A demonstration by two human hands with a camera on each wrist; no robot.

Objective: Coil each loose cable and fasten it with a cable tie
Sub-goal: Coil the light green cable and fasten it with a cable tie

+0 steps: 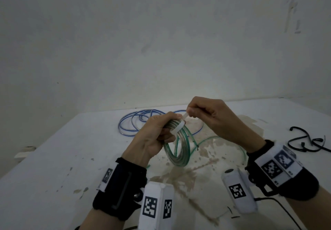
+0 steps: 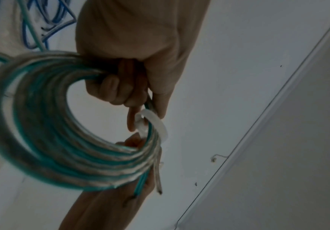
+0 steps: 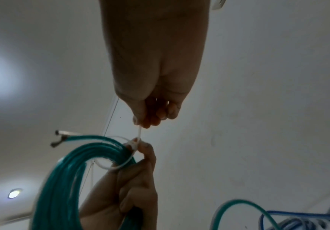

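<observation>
Pinching cable tie point(image 1: 179, 128) tail, right hand point(image 1: 211, 115) above coil-gripping left hand point(image 1: 157, 135)

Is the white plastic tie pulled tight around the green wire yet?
Not yet. The white plastic tie loops loosely around the coiled green wire, with a visible gap, while the right hand pinches its tail.

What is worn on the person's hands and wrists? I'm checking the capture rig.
Both hands are bare. The left wrist carries a black band with white blocks bearing black square-patterned markers. The right wrist has a black band with white marker panels, a white marked block beside it, and a thin black cable trailing away.
</observation>
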